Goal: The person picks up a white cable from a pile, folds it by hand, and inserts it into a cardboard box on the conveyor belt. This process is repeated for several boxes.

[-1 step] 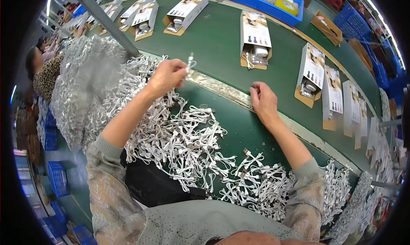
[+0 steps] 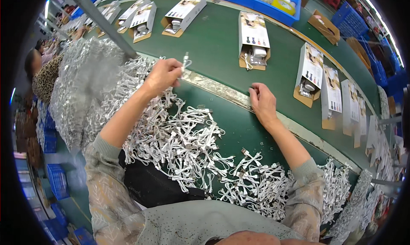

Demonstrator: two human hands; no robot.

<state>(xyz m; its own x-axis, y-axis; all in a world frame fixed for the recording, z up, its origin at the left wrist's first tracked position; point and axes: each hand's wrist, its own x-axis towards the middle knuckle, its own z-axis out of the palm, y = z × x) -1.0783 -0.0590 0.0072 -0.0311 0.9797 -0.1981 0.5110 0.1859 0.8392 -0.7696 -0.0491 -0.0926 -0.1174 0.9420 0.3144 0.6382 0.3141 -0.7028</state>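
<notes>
My left hand (image 2: pixel 163 76) pinches a small bundled white USB cable (image 2: pixel 185 63), its metal plug pointing up, above the worn metal rail (image 2: pixel 213 87). Below that hand spreads a big heap of white USB cables (image 2: pixel 183 138). My right hand (image 2: pixel 263 103) hovers by the rail farther right, fingers loosely curled and thumb apart, with nothing visible in it. Beyond the rail, on the green belt, lies an open printed box (image 2: pixel 255 29) with a white device and a white cable showing at its near end. Another open box (image 2: pixel 311 63) lies to its right.
More open boxes (image 2: pixel 183 12) lie along the belt on both sides. Clear plastic bags (image 2: pixel 81 95) are piled at the left, beside a slanting metal post (image 2: pixel 100 22). A blue tray (image 2: pixel 252 1) stands at the far side. Another person (image 2: pixel 45 76) sits at the far left.
My left hand, with the cable in it, has shifted slightly left. My right hand stays nearly in place. The whole view has slid a little.
</notes>
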